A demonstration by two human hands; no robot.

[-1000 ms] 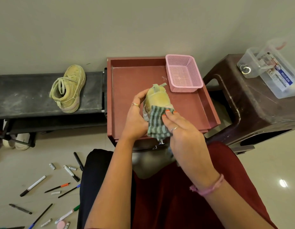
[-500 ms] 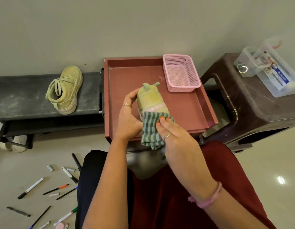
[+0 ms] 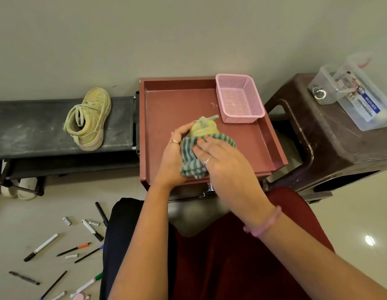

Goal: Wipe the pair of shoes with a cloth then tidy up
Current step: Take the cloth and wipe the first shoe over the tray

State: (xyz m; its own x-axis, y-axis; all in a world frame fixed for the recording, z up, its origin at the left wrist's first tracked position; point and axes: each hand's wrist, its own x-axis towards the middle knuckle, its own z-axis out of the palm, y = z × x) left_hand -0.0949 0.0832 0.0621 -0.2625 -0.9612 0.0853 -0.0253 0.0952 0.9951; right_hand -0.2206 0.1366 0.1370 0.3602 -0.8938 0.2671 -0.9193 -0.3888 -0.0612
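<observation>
A single head-worn camera is looking forward and steeply down from above the seated person's lap, facing a wall. It is sitting close over the red tray [image 3: 272, 144], which is filling the middle of the frame. The wide lens is taking in the dark bench [image 3: 36, 128] at left and what is probably a brown plastic stool [image 3: 331, 152] at right, bending the edges.
</observation>
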